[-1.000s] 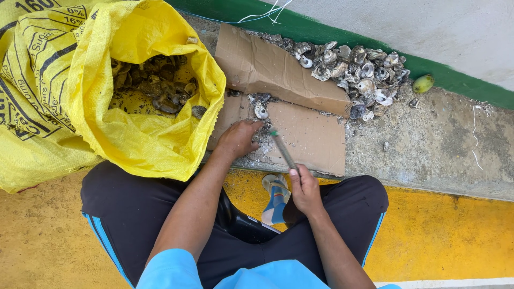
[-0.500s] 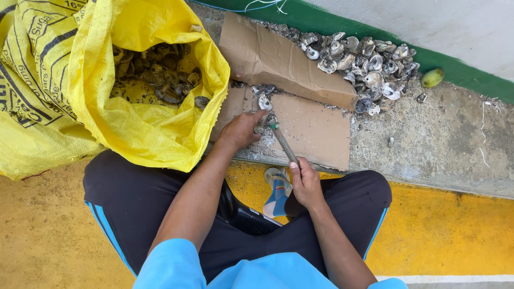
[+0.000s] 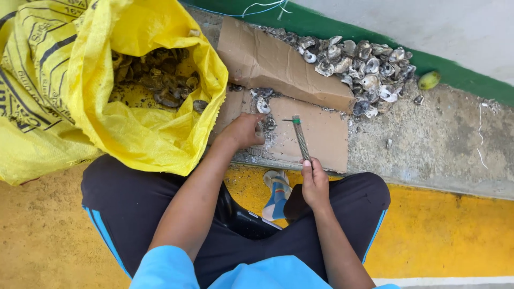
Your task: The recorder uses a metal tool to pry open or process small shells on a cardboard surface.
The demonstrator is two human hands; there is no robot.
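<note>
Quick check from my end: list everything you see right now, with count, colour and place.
Sack: one, yellow, open, left, holding dark shells.
Cardboard: one folded brown sheet, centre, on the ledge.
Opened shells: a pile, grey-white, behind the cardboard by the green wall base.
Shell: one, grey-white, on the cardboard near the left hand.
Small fruit: one, green-yellow, right of the pile.
Sandal: one, blue and white, between the legs.
Tool: one, thin metal rod, over the cardboard.
Left hand: pressed on a shell on the cardboard.
Right hand: grips the tool.
</note>
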